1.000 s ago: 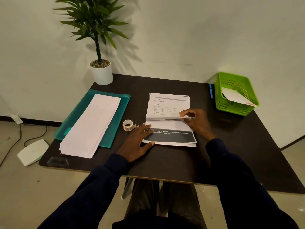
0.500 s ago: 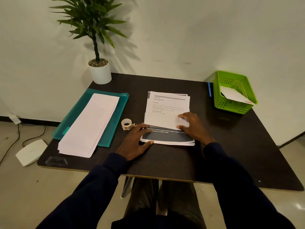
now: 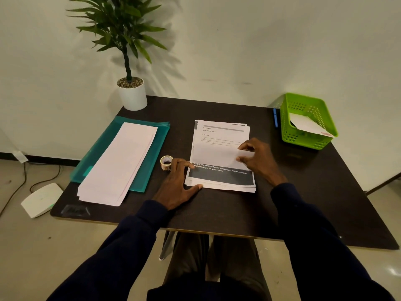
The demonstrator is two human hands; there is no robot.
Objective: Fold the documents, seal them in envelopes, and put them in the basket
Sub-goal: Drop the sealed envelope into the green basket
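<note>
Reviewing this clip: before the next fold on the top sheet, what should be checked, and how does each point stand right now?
1. Left hand presses the stack flat at its lower left corner: ok.
2. Right hand pinches the half-folded sheet at its right edge: ok.
3. The sheet's edges line up for a square fold: cannot tell.
4. Envelopes lie ready on the left: ok.
5. Roll stands beside the left hand for sealing: ok.
6. Basket has room, with one envelope in it: ok.
</note>
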